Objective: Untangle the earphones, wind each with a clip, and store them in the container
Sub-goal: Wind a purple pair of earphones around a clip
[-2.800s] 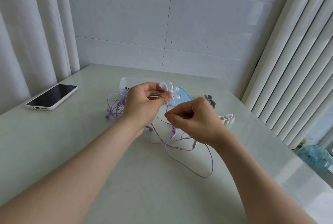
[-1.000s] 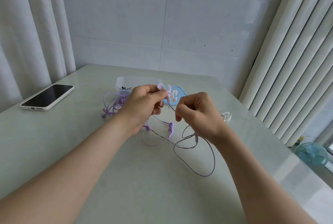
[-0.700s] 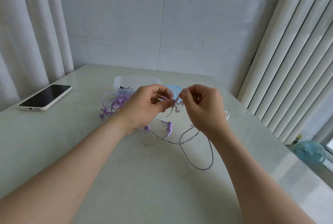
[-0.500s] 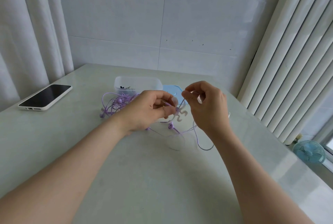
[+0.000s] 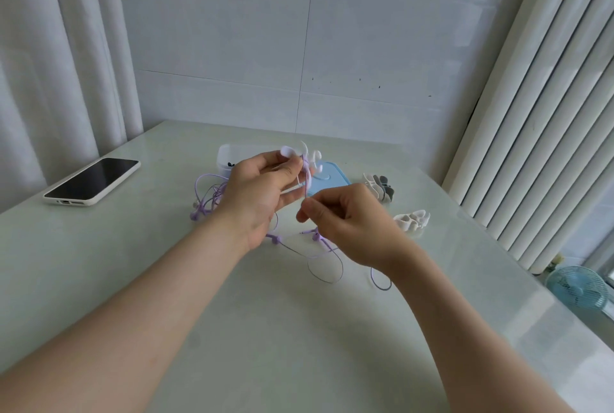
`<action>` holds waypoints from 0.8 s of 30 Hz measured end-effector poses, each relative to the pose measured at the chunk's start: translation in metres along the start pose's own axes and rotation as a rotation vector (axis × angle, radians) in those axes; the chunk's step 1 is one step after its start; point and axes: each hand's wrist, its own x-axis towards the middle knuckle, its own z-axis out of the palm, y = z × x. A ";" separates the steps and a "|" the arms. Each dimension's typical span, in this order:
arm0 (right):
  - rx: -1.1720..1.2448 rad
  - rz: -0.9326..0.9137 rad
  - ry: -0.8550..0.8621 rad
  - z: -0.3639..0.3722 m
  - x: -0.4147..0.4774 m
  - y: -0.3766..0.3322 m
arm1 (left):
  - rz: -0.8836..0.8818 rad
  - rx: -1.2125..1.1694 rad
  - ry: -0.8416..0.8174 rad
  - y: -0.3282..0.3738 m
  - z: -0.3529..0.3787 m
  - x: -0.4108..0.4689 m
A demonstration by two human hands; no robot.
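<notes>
Your pale table (image 5: 139,296) holds everything. Your left hand (image 5: 255,196) is raised above its middle, thumb and fingers clamped on a white clip (image 5: 307,158). Your right hand (image 5: 349,223) sits just below and to the right, fingertips pinched together on the purple earphone cord (image 5: 306,185) that runs down from the clip. The rest of that cord trails in loops on the table under your hands. A phone (image 5: 91,181) lies screen-up at the far left. The clear container (image 5: 229,155) stands behind your left hand, its blue lid (image 5: 327,181) flat beside it. A second tangle of purple earphones (image 5: 207,200) lies left of your hand, and spare clips (image 5: 412,220) rest to the right.
</notes>
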 end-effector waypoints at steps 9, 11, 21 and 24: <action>0.200 -0.042 0.175 -0.003 0.000 -0.008 | 0.121 0.404 0.009 -0.009 -0.007 -0.003; 0.253 -0.028 0.326 -0.008 0.004 -0.006 | 0.098 0.480 -0.083 -0.009 -0.011 -0.003; 0.474 0.165 0.437 -0.020 0.010 0.008 | 0.049 0.557 -0.372 0.004 0.001 -0.018; 0.348 0.201 0.430 -0.017 0.011 0.012 | 0.023 0.548 -0.402 0.007 0.002 -0.020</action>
